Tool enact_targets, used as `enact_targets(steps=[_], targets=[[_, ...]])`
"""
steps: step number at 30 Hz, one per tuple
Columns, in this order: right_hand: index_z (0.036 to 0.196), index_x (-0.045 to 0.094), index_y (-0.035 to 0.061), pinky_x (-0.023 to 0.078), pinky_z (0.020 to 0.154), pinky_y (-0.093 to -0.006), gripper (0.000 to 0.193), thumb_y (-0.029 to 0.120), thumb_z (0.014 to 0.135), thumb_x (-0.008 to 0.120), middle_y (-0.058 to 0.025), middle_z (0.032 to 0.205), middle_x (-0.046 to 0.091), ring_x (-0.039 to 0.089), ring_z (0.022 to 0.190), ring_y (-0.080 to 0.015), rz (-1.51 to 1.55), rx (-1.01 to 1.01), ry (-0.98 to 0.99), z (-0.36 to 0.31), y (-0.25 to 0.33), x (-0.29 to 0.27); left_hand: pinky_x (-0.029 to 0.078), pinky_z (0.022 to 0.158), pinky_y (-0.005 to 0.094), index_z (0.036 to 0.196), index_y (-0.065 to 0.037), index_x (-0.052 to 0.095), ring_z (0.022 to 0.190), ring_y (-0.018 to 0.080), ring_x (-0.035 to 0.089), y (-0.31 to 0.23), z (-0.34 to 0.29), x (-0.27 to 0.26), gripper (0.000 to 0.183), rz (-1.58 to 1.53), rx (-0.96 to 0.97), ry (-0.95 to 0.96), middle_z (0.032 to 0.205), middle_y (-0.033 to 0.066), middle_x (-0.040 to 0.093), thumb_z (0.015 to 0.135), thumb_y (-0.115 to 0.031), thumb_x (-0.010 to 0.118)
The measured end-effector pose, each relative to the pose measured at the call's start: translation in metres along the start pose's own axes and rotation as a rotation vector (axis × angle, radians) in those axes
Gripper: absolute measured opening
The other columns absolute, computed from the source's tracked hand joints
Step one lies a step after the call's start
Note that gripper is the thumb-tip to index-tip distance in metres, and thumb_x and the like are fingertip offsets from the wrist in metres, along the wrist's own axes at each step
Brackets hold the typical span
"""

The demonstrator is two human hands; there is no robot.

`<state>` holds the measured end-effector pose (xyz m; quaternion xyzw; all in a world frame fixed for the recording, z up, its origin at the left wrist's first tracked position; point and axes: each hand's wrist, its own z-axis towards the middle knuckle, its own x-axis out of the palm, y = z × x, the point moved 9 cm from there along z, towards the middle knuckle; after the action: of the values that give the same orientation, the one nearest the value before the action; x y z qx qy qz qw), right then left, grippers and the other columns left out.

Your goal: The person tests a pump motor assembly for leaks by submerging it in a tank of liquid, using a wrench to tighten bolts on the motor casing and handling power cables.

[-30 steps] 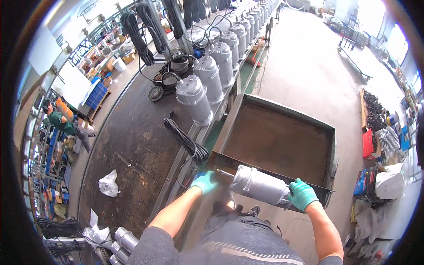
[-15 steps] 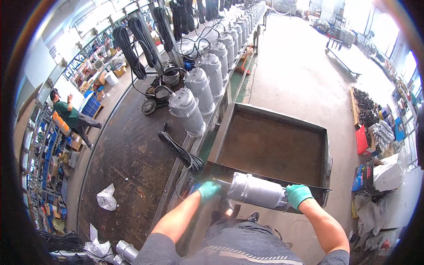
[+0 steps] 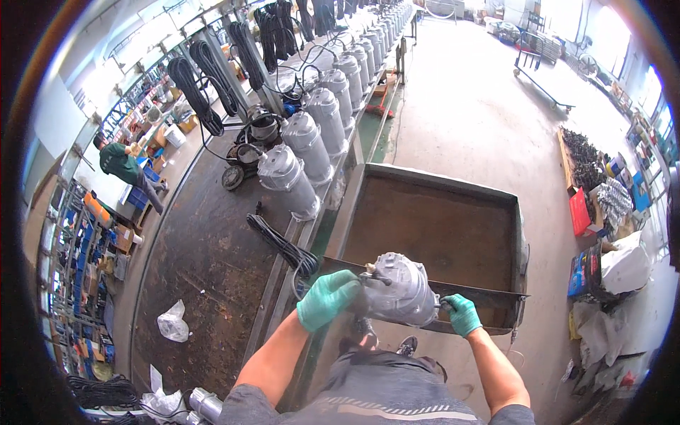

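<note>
A grey metal submersible pump point(image 3: 400, 290) hangs tilted in front of me, its top cover with a brass-coloured fitting turned toward the left and up. My left hand point(image 3: 328, 299), in a green glove, is closed beside that cover, around the cable where it meets the pump; the fingers partly hide the grip. At the pump's lower end, my gloved right hand point(image 3: 462, 315) is closed on a short dark part sticking out. A coil of black cable point(image 3: 283, 244) lies on the bench edge, and its loose run passes behind my left hand.
Below and beyond the pump stands a shallow metal tank point(image 3: 432, 223) of brownish contents. A row of similar pumps point(image 3: 308, 145) lines the dark workbench point(image 3: 198, 262), with cable coils hanging above. A plastic bag point(image 3: 173, 322) lies there. Another person point(image 3: 124, 166) stands far left.
The pump has swung from lying nearly level to its cover facing more up and toward me. My left hand has come up and nearer, and my right hand has shifted left with the lower end.
</note>
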<state>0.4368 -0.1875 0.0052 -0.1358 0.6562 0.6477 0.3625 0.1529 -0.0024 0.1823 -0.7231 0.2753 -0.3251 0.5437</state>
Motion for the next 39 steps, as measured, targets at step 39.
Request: enact_targets(steps=[39], targets=[[0.113, 0.072, 0.0050, 0.056, 0.076, -0.0358, 0.021, 0.017, 0.098, 0.064, -0.0108, 0.092, 0.075, 0.069, 0.080, -0.0196, 0.135, 0.815, -0.953, -0.219, -0.190, -0.171, 0.050, 0.101, 0.0343, 0.138, 0.000, 0.058, 0.111, 0.0193, 0.064, -0.017, 0.011, 0.091, 0.050, 0.702, 0.425, -0.172, 0.122, 0.0102, 0.068, 0.105, -0.038, 0.064]])
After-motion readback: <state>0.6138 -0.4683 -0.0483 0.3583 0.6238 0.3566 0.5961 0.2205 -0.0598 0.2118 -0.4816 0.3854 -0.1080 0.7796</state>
